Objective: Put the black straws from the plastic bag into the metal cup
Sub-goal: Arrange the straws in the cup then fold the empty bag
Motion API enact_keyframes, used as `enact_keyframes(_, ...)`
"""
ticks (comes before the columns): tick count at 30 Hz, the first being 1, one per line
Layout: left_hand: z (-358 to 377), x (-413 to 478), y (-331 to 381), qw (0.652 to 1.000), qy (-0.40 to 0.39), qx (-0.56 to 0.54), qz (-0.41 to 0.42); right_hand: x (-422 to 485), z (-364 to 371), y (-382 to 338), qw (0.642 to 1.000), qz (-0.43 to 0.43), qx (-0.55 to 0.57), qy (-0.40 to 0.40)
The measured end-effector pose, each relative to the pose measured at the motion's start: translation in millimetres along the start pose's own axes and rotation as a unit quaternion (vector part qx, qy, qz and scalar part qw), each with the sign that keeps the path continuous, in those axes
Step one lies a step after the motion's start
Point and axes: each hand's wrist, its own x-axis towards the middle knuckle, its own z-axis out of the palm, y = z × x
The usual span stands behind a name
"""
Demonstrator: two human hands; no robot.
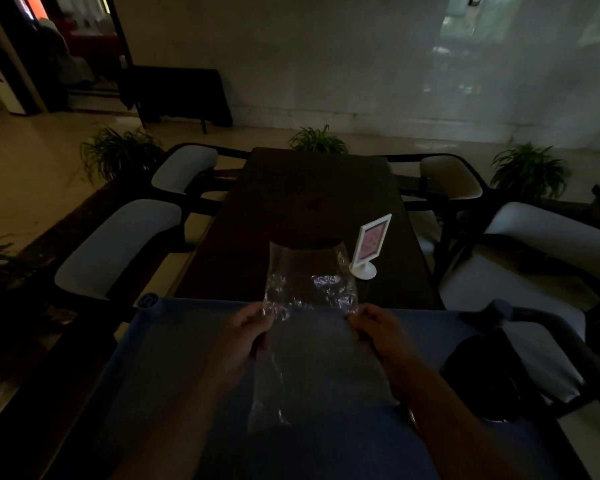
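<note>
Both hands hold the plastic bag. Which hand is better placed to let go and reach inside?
Probably the right hand: it only pinches the edge of the plastic bag, while the left hand seems to grip the other side more fully. The difference is small.

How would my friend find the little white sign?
Look at the long dark table between the pale-cushioned chairs. Near its right edge, beside the clear plastic bag, stands the white sign holder. It is the only upright, bright thing there, with a pinkish card and a round foot.
</note>
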Motion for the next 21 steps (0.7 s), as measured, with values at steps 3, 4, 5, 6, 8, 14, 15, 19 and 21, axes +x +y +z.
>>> enact_keyframes(3,7.5,-2.9,9.5,0.998,-0.011,-0.052,0.021,-8.1,2.2,-15.1,0.999,-0.036,-0.003,0.012)
enact_keyframes(4,8.3,-4.4,12.1,0.998,-0.021,-0.053,0.025,-9.3,2.3,-18.4,0.998,-0.048,-0.018,0.025)
enact_keyframes(5,8.4,-4.8,13.7,0.998,-0.033,-0.037,0.025,-10.0,2.6,-21.0,0.997,-0.056,-0.029,0.036)
enact_keyframes(6,7.8,-4.5,14.6,0.999,-0.042,-0.009,0.021,-10.1,2.0,-22.0,0.997,-0.055,-0.033,0.041)
enact_keyframes(8,6.4,-4.0,16.3,0.997,-0.046,0.055,0.019,-11.6,2.0,-23.7,0.998,-0.039,-0.021,0.035)
enact_keyframes(14,9.9,-8.3,19.1,0.990,-0.003,0.120,0.077,-17.0,1.4,-29.1,0.997,-0.023,-0.077,-0.015)
enact_keyframes(15,10.4,-9.2,19.3,0.990,-0.004,0.118,0.075,-18.5,1.5,-30.0,0.995,-0.028,-0.098,-0.011)
enact_keyframes(19,11.8,-11.6,23.1,0.991,-0.014,0.118,0.064,-23.2,2.2,-35.2,0.996,-0.050,-0.075,0.020)
enact_keyframes(21,13.6,-13.3,25.2,0.996,-0.025,0.058,0.066,-25.5,1.2,-37.3,0.998,-0.052,-0.017,0.001)
